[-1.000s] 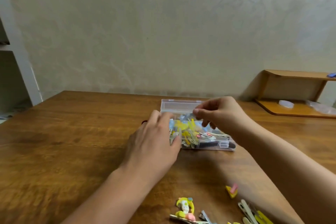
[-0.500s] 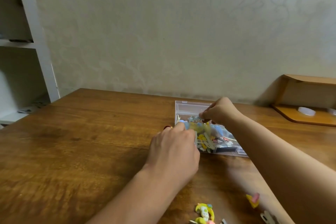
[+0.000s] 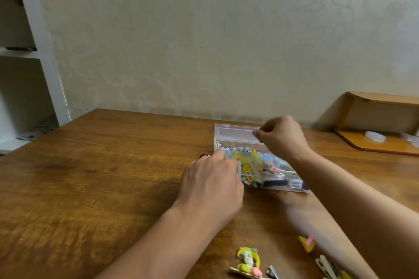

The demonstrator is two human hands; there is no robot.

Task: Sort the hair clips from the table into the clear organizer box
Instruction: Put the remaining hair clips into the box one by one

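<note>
Right below our right grip (image 3: 280, 137), pinched shut on something too small to tell, sits the clear organizer box (image 3: 235, 133); our left grip (image 3: 210, 179) holds its near-left side.

No text, label, brand, number or sign can be read anywhere in the view. The clear plastic organizer box (image 3: 235, 133) on the brown wooden desk (image 3: 102, 165) carries no legible marking, and the colourful hair clips (image 3: 248, 260) at the near edge show only small figures, not lettering. The pale wall (image 3: 204, 41) at the far side bears a faint scroll pattern, no words.
</note>
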